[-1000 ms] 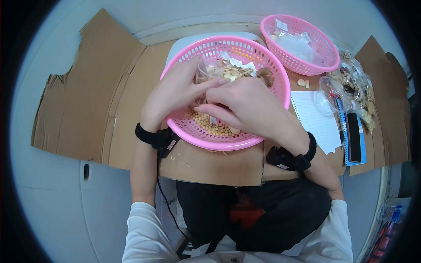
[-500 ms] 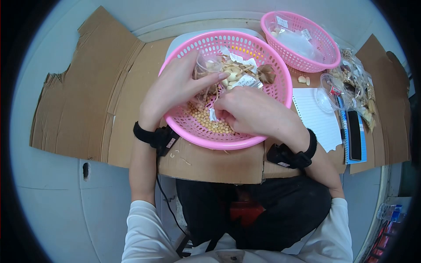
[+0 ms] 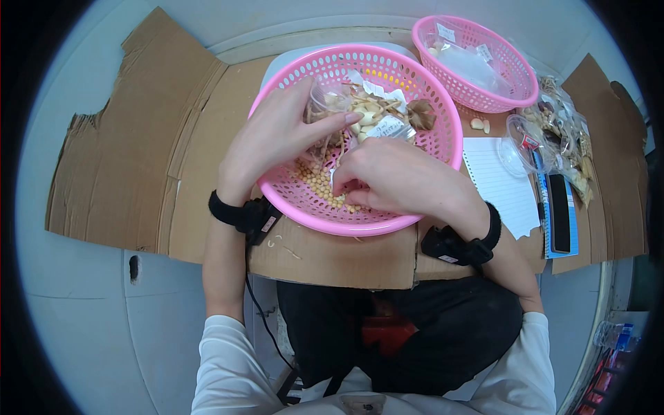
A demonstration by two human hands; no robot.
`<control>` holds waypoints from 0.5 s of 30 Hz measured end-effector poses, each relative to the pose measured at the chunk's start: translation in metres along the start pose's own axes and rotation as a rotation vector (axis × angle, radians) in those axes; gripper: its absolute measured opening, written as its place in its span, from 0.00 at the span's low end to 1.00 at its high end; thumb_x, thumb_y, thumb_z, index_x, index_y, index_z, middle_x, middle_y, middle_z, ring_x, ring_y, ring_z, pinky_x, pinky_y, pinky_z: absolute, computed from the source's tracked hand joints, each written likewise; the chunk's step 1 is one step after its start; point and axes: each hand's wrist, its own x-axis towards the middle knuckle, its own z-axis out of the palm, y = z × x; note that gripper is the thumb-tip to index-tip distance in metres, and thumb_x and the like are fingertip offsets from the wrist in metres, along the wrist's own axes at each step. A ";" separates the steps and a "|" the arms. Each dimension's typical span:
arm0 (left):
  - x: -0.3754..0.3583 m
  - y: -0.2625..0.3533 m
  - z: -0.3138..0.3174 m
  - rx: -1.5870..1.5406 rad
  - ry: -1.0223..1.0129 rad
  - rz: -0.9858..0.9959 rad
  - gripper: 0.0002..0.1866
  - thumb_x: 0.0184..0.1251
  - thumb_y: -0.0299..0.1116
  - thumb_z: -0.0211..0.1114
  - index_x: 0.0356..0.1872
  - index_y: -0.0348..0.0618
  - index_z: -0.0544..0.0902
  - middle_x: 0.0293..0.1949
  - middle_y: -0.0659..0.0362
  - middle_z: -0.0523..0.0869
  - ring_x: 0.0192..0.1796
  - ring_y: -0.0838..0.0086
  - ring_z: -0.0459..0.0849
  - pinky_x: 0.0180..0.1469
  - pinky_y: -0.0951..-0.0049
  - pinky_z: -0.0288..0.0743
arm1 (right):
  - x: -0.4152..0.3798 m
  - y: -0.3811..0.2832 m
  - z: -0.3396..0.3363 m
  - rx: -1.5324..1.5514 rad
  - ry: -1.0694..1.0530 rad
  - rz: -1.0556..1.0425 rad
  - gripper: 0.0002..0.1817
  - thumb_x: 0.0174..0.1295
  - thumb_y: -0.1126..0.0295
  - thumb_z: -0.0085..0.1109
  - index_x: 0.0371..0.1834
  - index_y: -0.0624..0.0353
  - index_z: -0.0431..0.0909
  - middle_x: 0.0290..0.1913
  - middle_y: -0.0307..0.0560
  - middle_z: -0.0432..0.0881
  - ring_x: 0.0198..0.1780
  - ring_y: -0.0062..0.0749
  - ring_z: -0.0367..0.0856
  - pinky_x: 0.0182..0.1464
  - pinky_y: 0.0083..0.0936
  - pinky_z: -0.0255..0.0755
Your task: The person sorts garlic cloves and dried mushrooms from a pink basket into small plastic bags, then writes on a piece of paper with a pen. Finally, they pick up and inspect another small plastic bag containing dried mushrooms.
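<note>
A large pink basket [image 3: 443, 149] holds a layer of pale soybeans [image 3: 319, 185] under a heap of mixed dried goods. My left hand [image 3: 273, 135] reaches in over the left side, thumb stretched across garlic cloves [image 3: 366, 121]. Its other fingers curl down around a clear plastic bag, their tips hidden. A clear plastic cup [image 3: 328, 100] leans by this hand. Lower in the basket, my right hand [image 3: 387, 173] is closed, finger and thumb curled together among the soybeans; what it pinches is mostly covered. Beside it lie a labelled packet [image 3: 391, 128] and a brown dried piece [image 3: 421, 115].
Behind to the right stands a smaller pink basket [image 3: 477, 97] with clear bags inside. Right of the large basket are loose cloves [image 3: 479, 125], a lined notebook [image 3: 498, 180], a clear tub [image 3: 515, 155], a dark phone [image 3: 559, 214] and filled bags [image 3: 567, 131]. Cardboard [image 3: 124, 152] lines the table.
My right fingers have shifted slightly within the soybeans, and the white scrap beside them is now mostly covered. My left hand has hardly moved.
</note>
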 end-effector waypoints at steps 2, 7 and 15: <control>0.000 0.001 -0.001 -0.006 0.000 0.002 0.28 0.69 0.54 0.77 0.44 0.33 0.83 0.30 0.53 0.89 0.33 0.69 0.89 0.39 0.67 0.81 | 0.000 0.000 0.000 -0.001 0.010 -0.001 0.07 0.62 0.72 0.67 0.41 0.59 0.90 0.36 0.52 0.90 0.43 0.51 0.89 0.50 0.47 0.82; 0.001 -0.005 0.002 0.027 0.024 0.052 0.29 0.70 0.53 0.77 0.47 0.32 0.83 0.31 0.53 0.90 0.34 0.69 0.89 0.40 0.66 0.81 | 0.001 0.002 0.004 -0.027 0.095 0.011 0.05 0.62 0.73 0.66 0.38 0.63 0.87 0.32 0.56 0.88 0.40 0.55 0.89 0.47 0.49 0.81; -0.001 0.006 -0.002 -0.060 -0.041 -0.097 0.29 0.70 0.52 0.77 0.50 0.31 0.83 0.35 0.51 0.90 0.36 0.67 0.90 0.41 0.65 0.82 | 0.002 0.010 0.010 -0.187 0.322 0.073 0.04 0.53 0.82 0.65 0.33 0.70 0.84 0.33 0.62 0.88 0.40 0.57 0.91 0.43 0.49 0.84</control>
